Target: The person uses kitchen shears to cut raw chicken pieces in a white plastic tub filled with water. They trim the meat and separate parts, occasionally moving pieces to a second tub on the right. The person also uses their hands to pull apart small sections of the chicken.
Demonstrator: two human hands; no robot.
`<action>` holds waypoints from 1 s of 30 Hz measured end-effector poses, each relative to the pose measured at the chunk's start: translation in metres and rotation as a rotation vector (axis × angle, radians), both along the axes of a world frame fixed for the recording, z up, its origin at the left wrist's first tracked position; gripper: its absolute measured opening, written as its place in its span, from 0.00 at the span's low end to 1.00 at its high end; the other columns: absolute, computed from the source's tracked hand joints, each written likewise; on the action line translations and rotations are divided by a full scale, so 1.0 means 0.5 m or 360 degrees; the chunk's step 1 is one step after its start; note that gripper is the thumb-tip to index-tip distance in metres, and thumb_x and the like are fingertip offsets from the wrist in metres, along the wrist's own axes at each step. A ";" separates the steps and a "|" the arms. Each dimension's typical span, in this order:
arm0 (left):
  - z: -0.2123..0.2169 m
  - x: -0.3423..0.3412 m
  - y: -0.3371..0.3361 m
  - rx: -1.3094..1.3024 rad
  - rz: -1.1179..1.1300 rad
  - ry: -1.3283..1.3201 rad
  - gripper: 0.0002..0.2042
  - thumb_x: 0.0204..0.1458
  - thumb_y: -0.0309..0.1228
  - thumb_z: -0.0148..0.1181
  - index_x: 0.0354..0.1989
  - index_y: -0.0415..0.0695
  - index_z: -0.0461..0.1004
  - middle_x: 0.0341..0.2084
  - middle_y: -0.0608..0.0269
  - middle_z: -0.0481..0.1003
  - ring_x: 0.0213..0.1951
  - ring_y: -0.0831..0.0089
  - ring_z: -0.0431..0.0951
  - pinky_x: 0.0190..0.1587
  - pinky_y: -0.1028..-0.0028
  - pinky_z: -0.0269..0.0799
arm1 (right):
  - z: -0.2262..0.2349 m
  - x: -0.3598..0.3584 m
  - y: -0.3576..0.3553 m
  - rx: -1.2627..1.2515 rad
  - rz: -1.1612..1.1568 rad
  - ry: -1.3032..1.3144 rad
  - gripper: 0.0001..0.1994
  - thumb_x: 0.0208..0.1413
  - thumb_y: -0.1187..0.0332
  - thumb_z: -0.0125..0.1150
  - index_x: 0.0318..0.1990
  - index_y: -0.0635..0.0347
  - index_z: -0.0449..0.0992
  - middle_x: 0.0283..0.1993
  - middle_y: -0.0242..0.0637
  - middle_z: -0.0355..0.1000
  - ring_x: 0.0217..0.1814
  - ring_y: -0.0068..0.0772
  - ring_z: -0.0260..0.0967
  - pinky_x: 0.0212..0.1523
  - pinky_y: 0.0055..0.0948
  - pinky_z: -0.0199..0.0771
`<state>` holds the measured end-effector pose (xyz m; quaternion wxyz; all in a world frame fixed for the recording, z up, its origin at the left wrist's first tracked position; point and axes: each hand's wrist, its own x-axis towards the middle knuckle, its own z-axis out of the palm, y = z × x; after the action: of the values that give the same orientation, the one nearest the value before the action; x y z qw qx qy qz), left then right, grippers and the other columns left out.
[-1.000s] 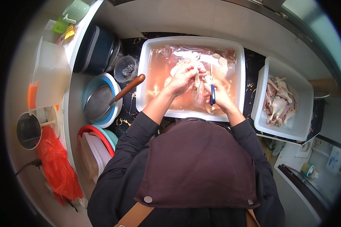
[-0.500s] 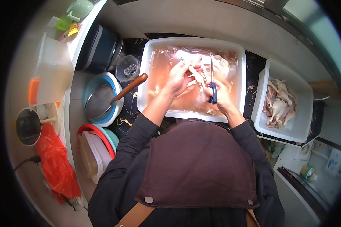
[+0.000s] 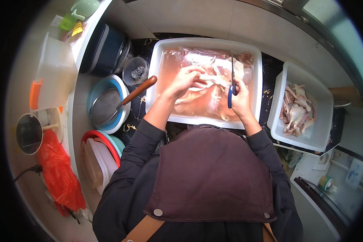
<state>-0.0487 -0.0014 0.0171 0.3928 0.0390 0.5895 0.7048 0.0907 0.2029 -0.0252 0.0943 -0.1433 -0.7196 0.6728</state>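
Note:
A white rectangular tub (image 3: 151, 86) in front of me holds cloudy pinkish water and raw poultry. Over the water, my left hand (image 3: 185, 82) has its fingers bent around the end of a pale, slender piece of poultry (image 3: 209, 77). My right hand (image 3: 242, 99) grips scissors (image 3: 231, 89) by their dark blue handles, their long metal blades pointing to the far side of the tub. The blades stand just right of the poultry, and whether they touch it I cannot tell. Glare on the water hides part of the meat.
To the right, a second white tub (image 3: 279, 117) holds several plucked birds (image 3: 296, 115). At the left stand a wooden-handled strainer (image 3: 105, 108) on a blue-and-white basin, a clear cup (image 3: 129, 71), stacked coloured basins (image 3: 97, 135) and a dark blue appliance (image 3: 105, 52).
My hands have moved apart: the left a little leftward, the right with the scissors to the right. The poultry piece, more upright before, now stretches sideways from my left hand.

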 end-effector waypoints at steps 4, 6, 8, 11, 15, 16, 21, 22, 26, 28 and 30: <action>-0.011 0.014 -0.010 0.0190 -0.0281 -0.0293 0.11 0.65 0.32 0.54 0.42 0.36 0.76 0.32 0.57 0.79 0.29 0.74 0.81 0.33 0.75 0.82 | 0.010 -0.006 0.005 0.0605 -0.0112 0.0156 0.20 0.52 0.76 0.65 0.54 0.65 0.72 0.33 0.37 0.76 0.31 0.25 0.74 0.37 0.26 0.74; -0.010 0.033 0.000 0.0195 -0.0266 -0.0264 0.10 0.64 0.32 0.57 0.43 0.36 0.77 0.31 0.59 0.79 0.29 0.79 0.80 0.34 0.77 0.81 | 0.027 -0.005 0.004 0.0659 -0.0084 0.0090 0.21 0.54 0.73 0.67 0.55 0.65 0.71 0.35 0.37 0.75 0.35 0.25 0.73 0.40 0.26 0.74; -0.009 0.050 0.009 0.0157 -0.0189 -0.0170 0.09 0.63 0.30 0.58 0.42 0.36 0.78 0.31 0.60 0.79 0.30 0.79 0.80 0.36 0.78 0.80 | 0.041 -0.001 0.006 0.0740 -0.0088 0.0051 0.22 0.54 0.70 0.70 0.55 0.65 0.70 0.38 0.38 0.76 0.39 0.26 0.73 0.43 0.27 0.74; -0.025 0.055 0.014 0.0042 -0.0051 0.0035 0.07 0.61 0.26 0.60 0.42 0.35 0.78 0.32 0.60 0.80 0.32 0.78 0.80 0.37 0.79 0.79 | 0.050 0.005 0.016 0.0761 -0.0116 0.0061 0.27 0.52 0.65 0.74 0.56 0.65 0.70 0.43 0.41 0.75 0.43 0.28 0.73 0.45 0.29 0.74; -0.031 0.056 0.022 0.0063 0.0277 0.0040 0.05 0.59 0.21 0.59 0.41 0.33 0.78 0.32 0.57 0.80 0.32 0.75 0.81 0.37 0.77 0.80 | 0.091 0.036 0.017 0.0687 -0.0053 -0.0090 0.27 0.56 0.65 0.71 0.58 0.66 0.66 0.38 0.35 0.70 0.37 0.25 0.66 0.42 0.26 0.71; -0.039 0.056 0.021 0.0100 0.0366 0.0028 0.05 0.59 0.20 0.59 0.41 0.33 0.78 0.32 0.57 0.80 0.33 0.74 0.82 0.37 0.77 0.81 | 0.105 0.045 0.014 0.0718 -0.0057 -0.0139 0.27 0.57 0.66 0.70 0.59 0.67 0.65 0.37 0.34 0.69 0.37 0.24 0.65 0.41 0.25 0.71; -0.047 0.049 0.024 0.0212 0.0606 0.0026 0.04 0.58 0.19 0.61 0.40 0.33 0.76 0.35 0.54 0.80 0.37 0.68 0.83 0.43 0.72 0.82 | 0.094 0.081 0.027 -0.0511 0.0410 -0.0547 0.17 0.63 0.64 0.64 0.53 0.63 0.69 0.33 0.28 0.68 0.31 0.18 0.63 0.33 0.21 0.67; -0.044 0.053 0.026 0.0240 0.0633 0.0034 0.04 0.57 0.19 0.61 0.40 0.34 0.76 0.35 0.55 0.80 0.36 0.68 0.83 0.43 0.72 0.82 | 0.088 0.084 0.024 -0.0529 0.0508 -0.0554 0.16 0.64 0.64 0.62 0.52 0.63 0.69 0.33 0.28 0.67 0.31 0.17 0.63 0.33 0.21 0.68; -0.049 0.060 0.032 0.0309 0.0701 0.0018 0.04 0.57 0.18 0.62 0.40 0.35 0.76 0.34 0.56 0.80 0.35 0.70 0.82 0.42 0.73 0.82 | 0.098 0.084 0.001 -0.0344 0.0751 -0.0679 0.16 0.65 0.61 0.61 0.51 0.62 0.70 0.31 0.26 0.67 0.30 0.16 0.63 0.30 0.20 0.68; -0.044 0.064 0.038 0.0255 0.0678 0.0085 0.03 0.56 0.19 0.64 0.38 0.35 0.78 0.32 0.59 0.80 0.33 0.74 0.81 0.39 0.75 0.80 | 0.100 0.084 -0.004 -0.0323 0.0766 -0.0762 0.17 0.63 0.60 0.64 0.51 0.63 0.71 0.28 0.24 0.67 0.30 0.14 0.63 0.31 0.20 0.65; -0.043 0.068 0.039 0.0206 0.0662 0.0127 0.03 0.56 0.20 0.64 0.37 0.35 0.78 0.30 0.61 0.80 0.31 0.76 0.80 0.37 0.77 0.80 | 0.103 0.079 -0.006 -0.0306 0.0776 -0.0725 0.18 0.63 0.58 0.64 0.49 0.64 0.72 0.28 0.25 0.68 0.27 0.15 0.63 0.28 0.20 0.66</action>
<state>-0.0148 0.0180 -0.0046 0.2120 -0.0304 0.5534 0.8049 0.1304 0.1999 0.0264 -0.2460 -0.1219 -0.6686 0.6910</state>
